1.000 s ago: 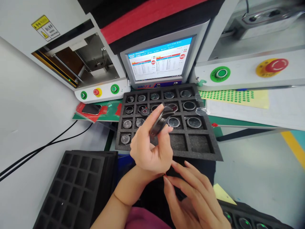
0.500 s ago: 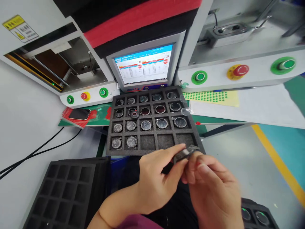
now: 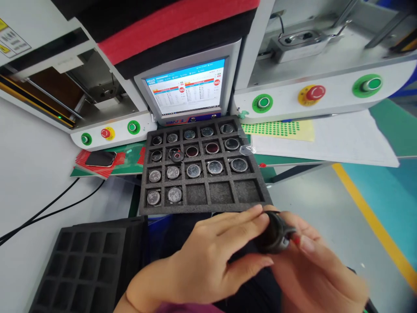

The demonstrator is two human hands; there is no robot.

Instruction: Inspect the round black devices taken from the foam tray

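Black round part (image 3: pixel 275 237) pinched between both hands, left (image 3: pixel 208 256), right (image 3: pixel 312 269)

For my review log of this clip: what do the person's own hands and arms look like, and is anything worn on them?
Both are bare: no gloves, rings, watch or wrist strap show. The left hand joins a bare forearm with no sleeve in view. The right hand is blurred, with a fingernail painted red. A strip of magenta cloth shows at the bottom edge.

Left hand (image 3: pixel 208 256) and right hand (image 3: pixel 312 265) pinch a dark round part (image 3: pixel 275 237); foam tray (image 3: pixel 203 208) just beyond.
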